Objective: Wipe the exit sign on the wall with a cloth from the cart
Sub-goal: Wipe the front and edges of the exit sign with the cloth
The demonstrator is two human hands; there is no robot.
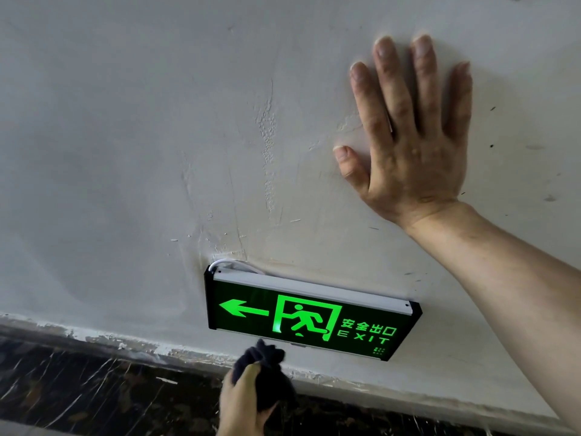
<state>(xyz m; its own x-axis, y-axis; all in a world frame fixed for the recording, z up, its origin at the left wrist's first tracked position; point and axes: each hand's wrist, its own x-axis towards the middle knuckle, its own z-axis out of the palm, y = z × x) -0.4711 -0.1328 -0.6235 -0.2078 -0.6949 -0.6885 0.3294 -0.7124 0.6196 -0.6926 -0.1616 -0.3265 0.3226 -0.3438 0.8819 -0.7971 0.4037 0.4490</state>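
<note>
As seen from the head cam: a low stretch of wall is shown, w/ both hands in frame.

Exit sign (311,319): mounted low on the wall (125,152), lit green on black; a left-pointing arrow, a running figure in a doorway, Chinese characters and "EXIT" are displayed. A pale strip runs along its top edge. It appears tilted, right end lower.

Cable (232,264): a thin white lead is seen looping from the wall into the sign's top-left corner.

Cloth (267,376): dark, bunched into a wad; held just below the sign's lower edge, under the running figure. Whether its top tuft touches the sign cannot be told; it is very close.

Left hand (245,401): closed round the cloth, thumb pressed over the front of the wad, fingers wrapped behind. It lies below the sign, at bottom centre of frame.

Right hand (408,133): spread wide, fingers extended and slightly apart, palm laid flat on the wall. It is placed above and to the right of the sign, well apart from it; nothing is held. The bare forearm runs down to the frame's right edge, passing near the sign's right end.

Wall surface: off-white plaster, rough and cracked above the sign, w/ a few dark specks at right.

Skirting (78,388): dark marbled band w/ white paint smears, running along the wall's foot below the sign and behind the left hand.
</note>
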